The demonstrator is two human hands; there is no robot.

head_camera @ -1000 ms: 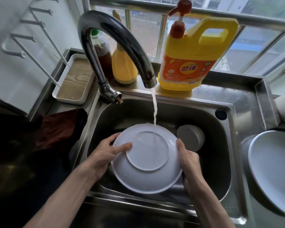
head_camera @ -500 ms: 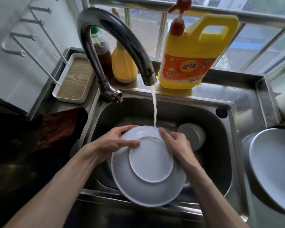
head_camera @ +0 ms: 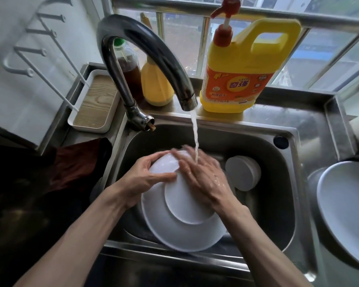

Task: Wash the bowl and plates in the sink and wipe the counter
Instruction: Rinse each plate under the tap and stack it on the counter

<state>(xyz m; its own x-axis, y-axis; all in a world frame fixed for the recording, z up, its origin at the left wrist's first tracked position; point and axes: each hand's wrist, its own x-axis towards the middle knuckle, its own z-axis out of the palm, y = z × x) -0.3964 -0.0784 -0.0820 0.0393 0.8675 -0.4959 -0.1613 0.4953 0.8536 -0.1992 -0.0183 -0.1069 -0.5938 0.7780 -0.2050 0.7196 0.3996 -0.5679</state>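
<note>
Bowl (head_camera: 180, 228): white, upside down and tilted, sitting low in the sink (head_camera: 195, 258), with its near rim reaching close to the sink's front edge
Left hand (head_camera: 145, 179): its grip is curling round the bowl's far-left rim, with the thumb lying across the outside
Right hand (head_camera: 207, 181): wet, grip wide, fingers lying flat on the bowl's underside, fingertips blurred
Water (head_camera: 195, 137): running from the faucet (head_camera: 145, 50) and landing on the right hand
Open room: bare steel is showing along the sink's right side, while the bowl and the left hand are sitting close to its left wall
Smaller bowl (head_camera: 243, 172): one, lying on its side just beside the right hand
Plate (head_camera: 348, 214): one, sitting right of the sink by the counter (head_camera: 311, 125), cut by the frame edge
Bottles: three standing on the back ledge: pump jug (head_camera: 236, 69), squeeze bottle (head_camera: 155, 83), brown bottle (head_camera: 131, 69)
Tray (head_camera: 95, 100): one, at the back left
Cloth (head_camera: 77, 162): one, dark red, lying beside the sink's left edge
</note>
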